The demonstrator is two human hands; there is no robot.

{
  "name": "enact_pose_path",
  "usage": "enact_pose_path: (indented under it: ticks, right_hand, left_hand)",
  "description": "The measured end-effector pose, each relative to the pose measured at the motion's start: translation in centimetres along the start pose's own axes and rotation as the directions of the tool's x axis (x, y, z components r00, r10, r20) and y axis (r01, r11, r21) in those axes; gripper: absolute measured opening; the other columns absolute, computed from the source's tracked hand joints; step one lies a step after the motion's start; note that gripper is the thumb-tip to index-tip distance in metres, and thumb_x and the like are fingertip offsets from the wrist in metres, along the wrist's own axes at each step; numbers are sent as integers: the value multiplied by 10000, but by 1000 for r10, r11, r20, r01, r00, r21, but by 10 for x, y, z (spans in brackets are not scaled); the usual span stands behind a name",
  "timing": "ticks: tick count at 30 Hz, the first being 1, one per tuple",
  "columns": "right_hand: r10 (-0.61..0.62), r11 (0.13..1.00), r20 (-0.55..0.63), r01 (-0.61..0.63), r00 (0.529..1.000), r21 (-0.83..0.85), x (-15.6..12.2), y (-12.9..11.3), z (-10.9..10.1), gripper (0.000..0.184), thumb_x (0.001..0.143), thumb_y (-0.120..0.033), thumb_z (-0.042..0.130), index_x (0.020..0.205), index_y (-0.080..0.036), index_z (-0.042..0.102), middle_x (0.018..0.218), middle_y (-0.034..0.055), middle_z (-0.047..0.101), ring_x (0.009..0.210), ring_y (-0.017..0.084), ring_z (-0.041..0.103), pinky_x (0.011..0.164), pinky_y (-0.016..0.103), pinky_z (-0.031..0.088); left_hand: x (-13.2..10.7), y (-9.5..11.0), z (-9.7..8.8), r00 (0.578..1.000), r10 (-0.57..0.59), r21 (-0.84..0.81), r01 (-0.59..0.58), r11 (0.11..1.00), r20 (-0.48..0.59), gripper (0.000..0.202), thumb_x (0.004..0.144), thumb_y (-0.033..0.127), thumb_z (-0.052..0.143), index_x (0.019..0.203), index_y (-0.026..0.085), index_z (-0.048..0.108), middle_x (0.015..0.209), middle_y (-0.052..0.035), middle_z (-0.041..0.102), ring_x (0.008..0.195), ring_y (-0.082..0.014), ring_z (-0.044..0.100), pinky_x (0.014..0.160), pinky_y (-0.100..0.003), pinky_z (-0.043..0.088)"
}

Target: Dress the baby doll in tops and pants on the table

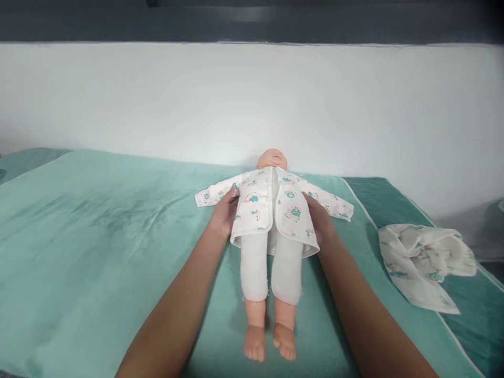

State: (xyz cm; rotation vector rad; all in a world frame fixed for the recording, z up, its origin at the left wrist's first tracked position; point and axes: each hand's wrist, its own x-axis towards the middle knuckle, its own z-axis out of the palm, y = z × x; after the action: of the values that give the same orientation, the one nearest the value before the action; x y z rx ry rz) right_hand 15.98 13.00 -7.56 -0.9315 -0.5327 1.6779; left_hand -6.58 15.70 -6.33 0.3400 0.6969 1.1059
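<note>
A baby doll [273,158] lies on its back with its head at the far side and its bare feet toward me. It wears a white printed jacket [252,202] whose front hangs apart down the middle, both sleeves spread outward. White cloth covers its legs [254,268]. My left hand [225,214] grips the doll's left-of-view side at the jacket, below the sleeve. On the opposite side my right hand [321,223] grips it the same way. Both thumbs rest along the jacket's sides; the other fingers are mostly hidden beneath the doll.
A green blanket [98,252] covers the surface under the doll, with a darker green border at the right. On that side lies a crumpled white printed cloth [425,262]. A white wall [197,105] rises close behind the doll's head.
</note>
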Motion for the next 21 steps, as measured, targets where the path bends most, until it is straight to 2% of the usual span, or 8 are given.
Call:
enact_pose_path:
  ticks: [4,7,9,14,18,21]
  right_hand:
    - [11,999,-42,-9,999,48,0,-5,-9,269,909,-393,470,1010,-225,654,826,59,751,910,281,716,805,448,593]
    - [-55,994,-43,59,998,95,1,-7,-13,234,923,-344,444,1022,-248,633,836,33,742,937,262,706,842,452,584]
    - [-74,987,-50,80,996,138,2,-8,-16,212,919,-335,449,1006,-248,621,865,38,729,946,253,699,858,452,582]
    - [-178,958,-143,205,973,202,5,-14,-37,135,877,-282,484,976,-232,560,973,60,672,951,194,680,896,397,583]
    - [-277,927,-260,328,925,182,4,-24,-59,127,853,-224,479,969,-247,526,1029,51,650,1018,168,657,912,375,579]
    - [-322,900,-339,397,884,180,3,-32,-73,154,832,-193,461,962,-238,530,1084,61,636,1049,175,647,911,392,579]
  left_hand:
    - [1,20,-15,970,152,-134,-179,975,-190,413,908,320,566,1252,93,531,1180,-200,652,1088,-264,670,908,-383,585]
    - [0,32,-24,888,287,-89,-339,937,-360,314,907,212,554,1211,137,554,1202,-164,641,1133,-229,646,948,-350,566]
    - [-1,36,-29,830,353,-30,-405,914,-432,261,910,149,520,1165,134,577,1190,-151,651,1140,-218,640,966,-342,557]
    - [-1,42,-38,762,437,78,-459,885,-477,245,910,97,465,1116,113,597,1113,-149,688,1096,-212,661,929,-344,577]
    - [2,47,-46,735,493,111,-504,856,-466,251,864,35,445,1056,90,596,1096,-161,678,1067,-215,670,919,-348,577]
    - [2,50,-54,686,559,190,-539,820,-466,304,820,4,443,1081,93,572,1083,-152,669,1050,-203,673,922,-334,565]
